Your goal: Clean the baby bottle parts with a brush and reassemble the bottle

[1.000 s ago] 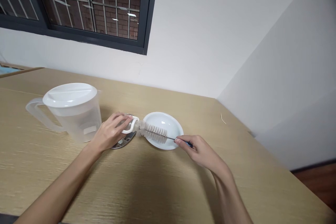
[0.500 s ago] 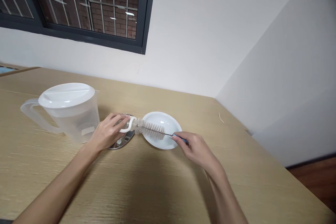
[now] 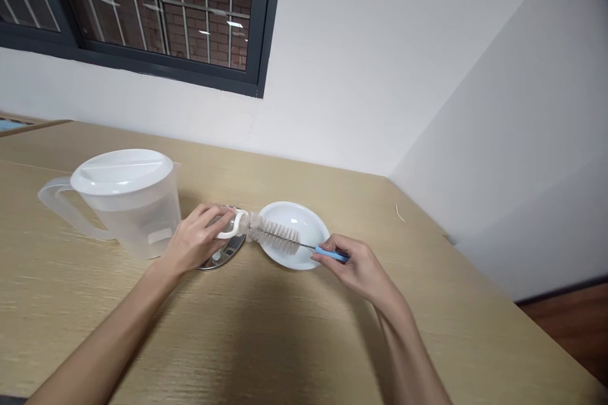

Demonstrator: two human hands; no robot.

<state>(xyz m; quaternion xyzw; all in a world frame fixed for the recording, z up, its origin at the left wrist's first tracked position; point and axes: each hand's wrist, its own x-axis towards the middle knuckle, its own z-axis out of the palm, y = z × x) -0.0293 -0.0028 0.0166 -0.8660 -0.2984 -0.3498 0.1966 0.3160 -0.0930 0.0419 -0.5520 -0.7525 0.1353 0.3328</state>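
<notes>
L hand (image 3: 197,237) closed round small clear vessel (image 3: 242,223) w/ white loop; R hand (image 3: 356,264) pinches blue handle of brush (image 3: 280,236). Bristles above white bowl (image 3: 313,221), tip at vessel mouth; depth inside, if any, can't tell. Technique (my judgement): keep L grip firm, shaft in line w/ mouth, push & twist gently so bristles don't splay on rim. Brush long axis approx. L–R, slightly tilted: bristle end pts L to vessel, handle R & a bit nearer wearer. Vessel mouth faces R.

Head view, forward-down over table (image 3: 199,335)
</notes>
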